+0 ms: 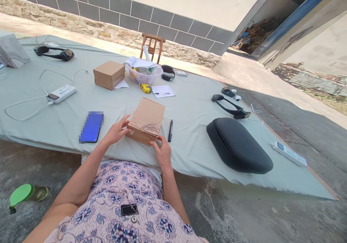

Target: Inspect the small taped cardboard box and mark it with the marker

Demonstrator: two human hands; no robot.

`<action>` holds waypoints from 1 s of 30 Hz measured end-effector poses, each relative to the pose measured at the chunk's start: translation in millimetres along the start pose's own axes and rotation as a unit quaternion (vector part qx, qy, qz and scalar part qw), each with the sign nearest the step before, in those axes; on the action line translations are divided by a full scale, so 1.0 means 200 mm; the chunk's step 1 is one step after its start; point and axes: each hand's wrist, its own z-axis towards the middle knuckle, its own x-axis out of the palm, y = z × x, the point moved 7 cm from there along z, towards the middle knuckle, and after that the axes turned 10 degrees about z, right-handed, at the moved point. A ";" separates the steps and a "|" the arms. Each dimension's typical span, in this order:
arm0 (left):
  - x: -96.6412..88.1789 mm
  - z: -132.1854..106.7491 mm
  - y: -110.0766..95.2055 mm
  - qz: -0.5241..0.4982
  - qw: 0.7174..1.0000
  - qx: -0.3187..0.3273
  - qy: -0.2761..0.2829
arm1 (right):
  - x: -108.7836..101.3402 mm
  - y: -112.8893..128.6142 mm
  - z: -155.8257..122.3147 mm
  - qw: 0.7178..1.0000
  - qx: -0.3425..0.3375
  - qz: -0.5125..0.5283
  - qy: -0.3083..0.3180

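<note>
A brown cardboard box [148,114] with dark pen scribbles on the near part of its top rests on the cloth-covered table in front of me. My left hand [118,129] touches its left side, fingers slightly spread along the edge. At the near right corner, my right hand [162,149] pinches the box between thumb and fingers. A black marker pen [170,131] lies just right of the box. To the left of my left hand is a phone [92,127] with a blue, blurred screen.
Behind the box are a yellow tape measure [146,88], a paper [163,91], a second cardboard box [109,75] and a filled plastic basket [145,77]. A black case [240,145] lies right, a white power bank [61,94] left. A green-lidded bottle [23,194] stands below, left.
</note>
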 end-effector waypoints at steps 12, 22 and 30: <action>0.05 0.00 0.08 0.345 0.938 -0.040 0.019 | 0.10 0.02 -0.04 0.981 -0.042 -0.186 0.041; 0.03 -0.04 -0.04 0.304 0.951 0.043 0.043 | 0.01 0.08 -0.04 1.000 -0.011 -0.017 -0.002; -0.04 -0.16 -0.39 0.209 0.963 0.113 -0.126 | -0.20 0.36 -0.06 0.983 -0.053 0.010 -0.176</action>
